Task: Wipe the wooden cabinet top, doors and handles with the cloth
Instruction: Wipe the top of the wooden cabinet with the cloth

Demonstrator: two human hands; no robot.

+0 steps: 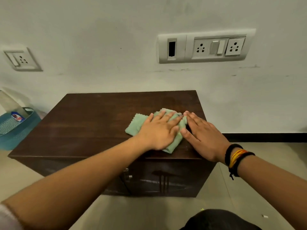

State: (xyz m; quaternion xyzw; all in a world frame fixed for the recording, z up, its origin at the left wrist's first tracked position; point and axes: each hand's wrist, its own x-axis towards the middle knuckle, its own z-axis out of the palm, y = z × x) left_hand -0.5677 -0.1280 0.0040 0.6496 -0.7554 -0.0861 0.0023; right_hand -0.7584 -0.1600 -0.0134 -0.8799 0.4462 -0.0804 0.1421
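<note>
Green cloth (139, 124) lies on the cabinet (86, 117) top under the flat, spread left hand (158, 131); right hand (203, 136), also spread, rests beside. Top-wiping underway; doors and handles probably next.

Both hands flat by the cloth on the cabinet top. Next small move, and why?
Probably slide the cloth left: the left hand presses it near the right end of the cabinet top, with broad bare wood to its left.
</note>
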